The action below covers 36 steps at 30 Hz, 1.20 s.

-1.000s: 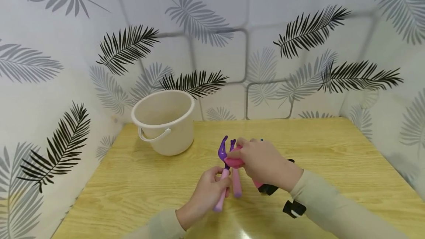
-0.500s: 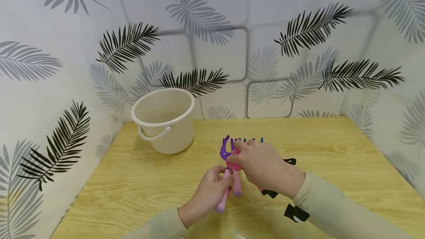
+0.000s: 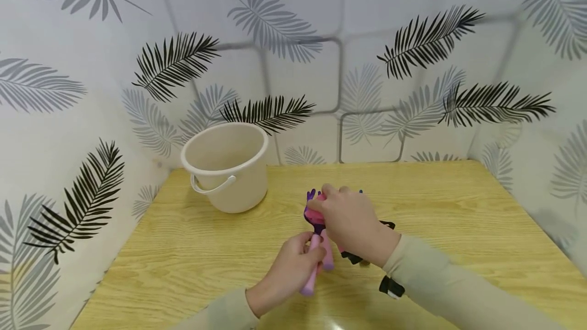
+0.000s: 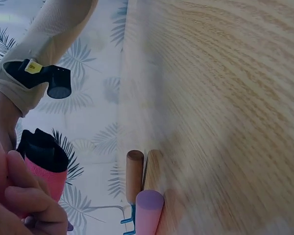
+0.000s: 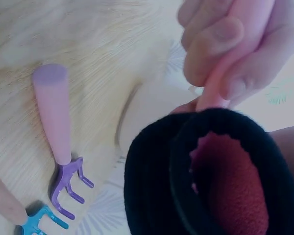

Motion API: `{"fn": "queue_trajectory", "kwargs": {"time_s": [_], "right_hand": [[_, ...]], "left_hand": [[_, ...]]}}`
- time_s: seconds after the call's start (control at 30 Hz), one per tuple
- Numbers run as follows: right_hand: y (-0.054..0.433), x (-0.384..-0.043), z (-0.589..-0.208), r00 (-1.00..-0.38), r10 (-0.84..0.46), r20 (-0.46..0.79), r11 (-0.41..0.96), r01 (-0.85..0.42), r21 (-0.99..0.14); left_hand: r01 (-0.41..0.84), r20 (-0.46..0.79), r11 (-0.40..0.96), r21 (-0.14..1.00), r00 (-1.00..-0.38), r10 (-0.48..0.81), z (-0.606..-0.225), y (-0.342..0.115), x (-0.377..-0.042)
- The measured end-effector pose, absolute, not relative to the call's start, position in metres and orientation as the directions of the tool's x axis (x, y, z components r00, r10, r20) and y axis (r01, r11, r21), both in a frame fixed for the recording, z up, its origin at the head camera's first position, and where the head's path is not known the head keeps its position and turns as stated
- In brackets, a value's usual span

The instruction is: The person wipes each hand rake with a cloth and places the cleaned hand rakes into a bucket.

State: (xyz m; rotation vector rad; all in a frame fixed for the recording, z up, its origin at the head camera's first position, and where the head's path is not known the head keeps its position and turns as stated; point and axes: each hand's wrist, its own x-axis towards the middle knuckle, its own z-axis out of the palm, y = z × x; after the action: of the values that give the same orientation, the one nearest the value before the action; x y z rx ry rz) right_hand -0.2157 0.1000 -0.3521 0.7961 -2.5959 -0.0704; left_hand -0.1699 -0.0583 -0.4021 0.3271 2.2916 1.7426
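My left hand (image 3: pixel 291 264) grips the pink handle (image 3: pixel 309 284) of a small garden fork, whose purple tines (image 3: pixel 311 195) point away from me. Bunched in my right hand (image 3: pixel 350 223) is a pink glove (image 5: pixel 152 171) with a black cuff, its pink part pressed against the purple head of the fork. The cuff hangs below the right palm, its opening facing the right wrist camera. Right behind the held fork, a purple hand rake (image 5: pixel 63 188) with a pink handle lies on the table. My right hand hides part of these tools in the head view.
A cream bucket (image 3: pixel 249 187) with a side handle stands at the back left of the wooden table (image 3: pixel 192 258). Beside the purple rake lies a blue rake (image 5: pixel 39 220) with a brown wooden handle. A leaf-patterned wall (image 3: pixel 302 85) closes off the back.
My right hand has shifted slightly left with the glove, which now covers more of the purple head. The held fork has turned in my left hand, showing its tines from another side.
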Motion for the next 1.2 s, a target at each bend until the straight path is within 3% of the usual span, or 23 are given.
{"fn": "queue_trajectory", "kwargs": {"time_s": [0.13, 0.43, 0.6, 0.83, 1.2], "right_hand": [[0.102, -0.214, -0.351, -0.736, -0.572, 0.361, 0.818, -0.546, 0.184], [0.114, -0.212, -0.341, -0.782, -0.552, 0.29, 0.833, -0.53, 0.157], [0.106, -0.209, -0.339, -0.757, -0.585, 0.289, 0.807, -0.578, 0.121], [0.108, -0.206, -0.337, -0.749, -0.593, 0.297, 0.794, -0.604, 0.062], [0.108, -0.203, -0.338, -0.733, -0.586, 0.346, 0.807, -0.568, 0.162]], "left_hand": [[0.02, -0.056, 0.252, 0.968, -0.955, 0.291, -0.402, -0.061, -0.17], [0.006, -0.046, 0.186, 0.983, -0.961, 0.272, -0.404, -0.06, -0.175], [0.01, -0.06, 0.209, 0.978, -0.943, 0.326, -0.405, -0.056, -0.171], [0.012, -0.062, 0.236, 0.972, -0.951, 0.303, -0.405, -0.055, -0.17], [0.071, -0.031, 0.252, 0.965, -0.925, 0.38, -0.404, -0.049, -0.167]]}}
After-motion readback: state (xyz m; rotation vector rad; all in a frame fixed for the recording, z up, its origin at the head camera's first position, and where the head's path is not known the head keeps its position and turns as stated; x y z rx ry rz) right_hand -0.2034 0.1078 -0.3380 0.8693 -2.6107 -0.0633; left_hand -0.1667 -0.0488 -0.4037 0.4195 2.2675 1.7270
